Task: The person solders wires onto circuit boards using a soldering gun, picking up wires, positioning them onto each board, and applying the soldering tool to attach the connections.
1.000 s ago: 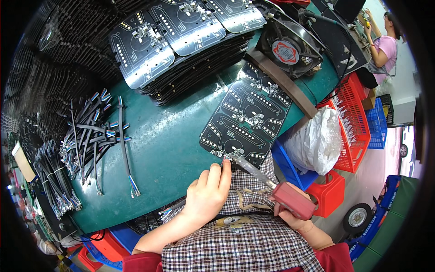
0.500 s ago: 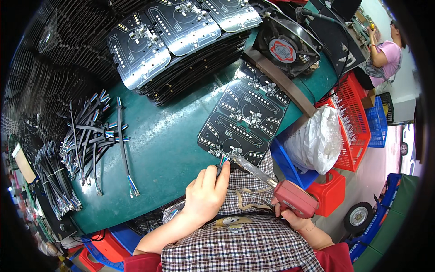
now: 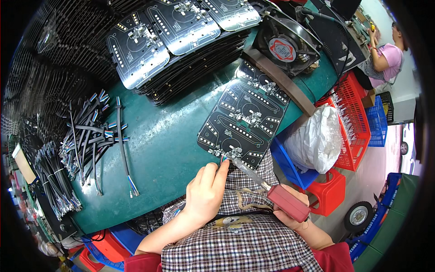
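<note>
Circuit board panel (image 3: 239,127), black with rows of LEDs, lies at the counter's (image 3: 158,149) near right edge. The left hand (image 3: 206,192) pinches coloured wires (image 3: 222,158) at its nearest end; the right hand (image 3: 286,219) is wrapped around a red-handled soldering iron (image 3: 290,202), whose handle has swung slightly leftward within half a second while the tip stays put, suggesting work continues at one spot. The panel's white print is too fine to read; beyond, a fan (image 3: 299,45) bears a printed red-and-white label (image 3: 282,50).
</note>
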`<state>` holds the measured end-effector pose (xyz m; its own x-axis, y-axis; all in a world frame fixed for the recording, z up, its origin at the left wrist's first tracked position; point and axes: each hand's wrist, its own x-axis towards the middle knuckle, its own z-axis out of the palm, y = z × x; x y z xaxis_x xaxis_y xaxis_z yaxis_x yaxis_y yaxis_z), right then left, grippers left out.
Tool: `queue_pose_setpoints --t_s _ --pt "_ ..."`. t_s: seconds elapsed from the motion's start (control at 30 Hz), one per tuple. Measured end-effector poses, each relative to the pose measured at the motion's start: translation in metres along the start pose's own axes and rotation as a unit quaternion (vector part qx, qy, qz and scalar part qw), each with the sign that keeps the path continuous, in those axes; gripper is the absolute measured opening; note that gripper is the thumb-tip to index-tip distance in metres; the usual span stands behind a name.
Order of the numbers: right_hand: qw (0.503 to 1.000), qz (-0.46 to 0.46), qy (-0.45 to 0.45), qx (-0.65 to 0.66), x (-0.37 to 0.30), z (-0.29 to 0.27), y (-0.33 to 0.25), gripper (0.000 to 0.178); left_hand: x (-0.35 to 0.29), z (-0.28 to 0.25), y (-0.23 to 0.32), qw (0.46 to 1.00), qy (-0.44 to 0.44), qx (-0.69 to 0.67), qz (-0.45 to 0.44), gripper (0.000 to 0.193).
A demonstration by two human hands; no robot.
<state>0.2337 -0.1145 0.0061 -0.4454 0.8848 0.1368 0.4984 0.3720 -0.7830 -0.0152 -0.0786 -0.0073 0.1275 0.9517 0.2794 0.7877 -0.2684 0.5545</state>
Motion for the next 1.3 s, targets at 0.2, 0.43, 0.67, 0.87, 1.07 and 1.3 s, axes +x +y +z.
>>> queue_pose_setpoints --t_s 0.2,0.43,0.67,0.87,1.07,1.3 --pt "0.991 0.085 0.007 0.1 -0.015 0.004 0.001 0.057 0.003 -0.002 0.002 0.999 -0.01 0.032 0.01 0.028" --pt "0.983 0.182 0.015 0.022 -0.024 0.004 -0.003 0.035 0.001 0.002 -0.002 0.999 0.015 0.031 0.02 0.028" --pt "0.958 0.196 0.056 0.202 -0.026 0.0 -0.001 0.042 -0.001 0.004 -0.008 0.999 0.015 0.002 0.037 0.03" --pt "0.973 0.158 0.017 0.167 -0.017 0.002 -0.001 0.054 0.001 -0.001 -0.007 0.994 -0.001 0.056 0.089 0.037" --pt "0.998 0.005 0.025 0.051 -0.01 0.004 0.009 0.064 0.001 -0.002 -0.006 0.994 0.003 0.054 0.093 0.039" --pt "0.997 -0.057 0.025 -0.055 -0.003 0.004 0.008 0.063 0.001 -0.002 0.0 0.996 -0.022 0.056 0.069 0.038"
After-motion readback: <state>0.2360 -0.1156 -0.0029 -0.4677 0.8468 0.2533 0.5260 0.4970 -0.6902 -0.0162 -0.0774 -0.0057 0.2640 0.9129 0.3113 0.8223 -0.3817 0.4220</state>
